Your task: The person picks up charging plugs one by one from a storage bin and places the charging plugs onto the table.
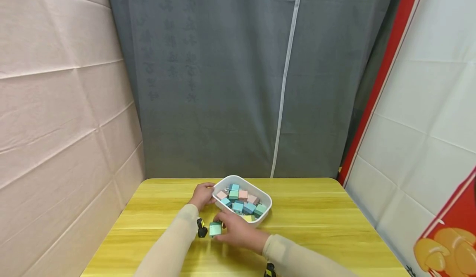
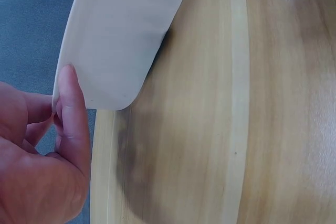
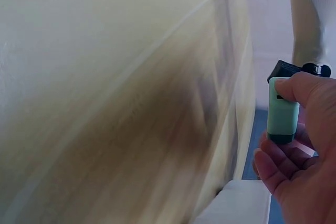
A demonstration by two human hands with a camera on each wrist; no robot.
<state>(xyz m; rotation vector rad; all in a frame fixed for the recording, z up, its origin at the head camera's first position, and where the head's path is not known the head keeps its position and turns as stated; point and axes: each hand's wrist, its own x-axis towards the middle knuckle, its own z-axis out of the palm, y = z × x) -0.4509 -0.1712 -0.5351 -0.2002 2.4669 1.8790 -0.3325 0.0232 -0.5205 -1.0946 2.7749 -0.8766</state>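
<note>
A white bin [image 1: 268, 202] stands on the table, holding several small blocks in blue, green, pink and yellow. At its left end my left hand [image 1: 202, 195] grips the rim; the left wrist view shows the thumb against the outer wall [image 2: 126, 35] and the fingers [image 2: 39, 107] at the edge. In front of the bin my right hand [image 1: 239, 231] pinches a small mint-green block [image 1: 215, 229] between thumb and fingers. The right wrist view shows this block [image 3: 283, 109] with rounded corners and a dark green end, held above the tabletop.
The yellow wood-grain table [image 1: 316, 227] spreads out around the bin. A grey curtain [image 1: 215, 83] hangs behind its far edge, with pale cloth walls [image 1: 67, 103] to the left and right. A black wrist device [image 1: 202, 228] sits on the left forearm, close to the block.
</note>
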